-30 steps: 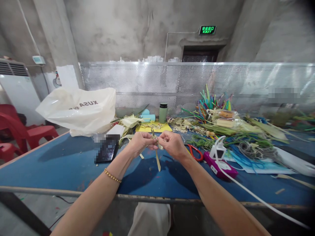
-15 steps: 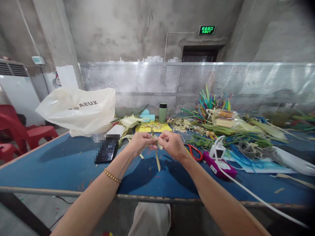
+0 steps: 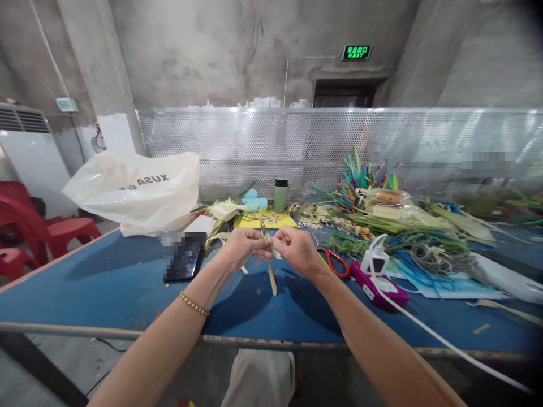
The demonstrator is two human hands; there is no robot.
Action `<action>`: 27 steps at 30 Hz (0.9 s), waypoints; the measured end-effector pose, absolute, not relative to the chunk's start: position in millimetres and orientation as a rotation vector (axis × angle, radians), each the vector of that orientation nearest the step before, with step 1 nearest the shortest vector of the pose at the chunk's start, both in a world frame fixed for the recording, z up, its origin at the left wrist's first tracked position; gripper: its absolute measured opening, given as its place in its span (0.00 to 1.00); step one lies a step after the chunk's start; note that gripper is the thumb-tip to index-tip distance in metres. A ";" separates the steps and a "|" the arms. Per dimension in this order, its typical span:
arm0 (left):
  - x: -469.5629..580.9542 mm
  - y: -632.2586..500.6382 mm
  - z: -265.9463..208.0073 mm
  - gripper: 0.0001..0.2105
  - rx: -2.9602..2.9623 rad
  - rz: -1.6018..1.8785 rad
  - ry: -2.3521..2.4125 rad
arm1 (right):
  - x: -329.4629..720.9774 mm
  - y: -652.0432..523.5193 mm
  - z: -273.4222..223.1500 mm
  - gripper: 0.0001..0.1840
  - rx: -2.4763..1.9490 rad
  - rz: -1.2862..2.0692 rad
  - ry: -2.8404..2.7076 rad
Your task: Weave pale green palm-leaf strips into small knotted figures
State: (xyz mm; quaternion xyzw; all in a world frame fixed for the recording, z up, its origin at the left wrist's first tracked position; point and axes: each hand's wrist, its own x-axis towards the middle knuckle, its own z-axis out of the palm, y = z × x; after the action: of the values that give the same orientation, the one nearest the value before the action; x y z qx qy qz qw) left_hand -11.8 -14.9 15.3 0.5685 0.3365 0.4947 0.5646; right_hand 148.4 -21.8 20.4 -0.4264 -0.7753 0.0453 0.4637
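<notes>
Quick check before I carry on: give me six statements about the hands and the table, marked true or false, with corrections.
1. The left hand and right hand are pinching a pale strip. True.
2. The gold bracelet is on the right wrist. False: it is on the left.
3. The green bottle stands upright. True.
4. The red handle is in the left hand's grip. False: it lies on the table, near the right wrist.
5. The white adapter sits on the purple block. True.
6. The black phone lies inside the plastic bag. False: it lies on the table.

Workshop: cluttered table [image 3: 114, 288], exit sign [image 3: 357, 53].
</notes>
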 end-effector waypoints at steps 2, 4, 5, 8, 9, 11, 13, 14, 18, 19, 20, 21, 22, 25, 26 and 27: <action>-11.7 -15.2 15.3 0.14 1.346 1.161 0.789 | 148.5 -22.0 20.8 0.09 -1.051 0.111 -1.909; -11.8 -15.0 14.4 0.15 1.360 1.153 0.790 | 148.9 -21.9 20.6 0.09 -1.054 0.120 -1.915; -11.9 -14.6 13.6 0.15 1.369 1.149 0.792 | 149.1 -21.7 20.4 0.09 -1.056 0.126 -1.918; -12.3 -12.6 11.2 0.15 1.408 1.139 0.794 | 149.3 -20.7 19.2 0.08 -1.063 0.148 -1.919; -12.3 -12.0 10.6 0.15 1.424 1.137 0.793 | 149.2 -20.4 18.9 0.08 -1.063 0.156 -1.917; -12.2 -11.3 10.1 0.15 1.450 1.143 0.790 | 148.7 -20.0 18.5 0.09 -1.062 0.159 -1.916; -11.8 -11.4 10.3 0.14 1.466 1.160 0.791 | 148.2 -20.0 18.5 0.09 -1.063 0.156 -1.924; -11.6 -11.7 10.4 0.14 1.471 1.165 0.792 | 148.0 -20.1 18.6 0.09 -1.066 0.161 -1.929; -10.5 -13.4 10.5 0.13 1.461 1.159 0.802 | 147.3 -21.5 18.0 0.10 -1.048 0.256 -1.917; -10.4 -13.8 10.4 0.13 1.451 1.160 0.804 | 147.0 -21.9 17.6 0.10 -1.038 0.296 -1.913; -10.4 -14.2 10.3 0.13 1.445 1.162 0.806 | 146.7 -22.3 17.2 0.09 -1.029 0.345 -1.907; -10.5 -14.7 10.4 0.13 1.443 1.163 0.808 | 146.3 -22.5 16.8 0.09 -1.022 0.404 -1.898; -10.6 -15.2 10.5 0.13 1.448 1.159 0.805 | 146.1 -22.6 16.4 0.08 -1.019 0.462 -1.887; -11.1 -16.9 12.0 0.13 1.486 1.117 0.768 | 145.9 -21.8 16.1 0.09 -1.010 0.543 -1.870; -11.3 -17.4 12.7 0.13 1.497 1.102 0.754 | 146.2 -21.2 16.1 0.10 -1.003 0.539 -1.877; -11.7 -17.9 13.5 0.13 1.504 1.089 0.741 | 146.6 -20.5 16.3 0.10 -0.994 0.532 -1.885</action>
State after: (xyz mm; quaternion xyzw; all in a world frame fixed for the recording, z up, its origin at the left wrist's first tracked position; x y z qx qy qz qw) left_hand -11.7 -17.9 13.5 0.6329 0.3120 0.4581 0.5406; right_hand 146.6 -20.5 16.3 -0.4030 -0.7643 0.2155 0.4550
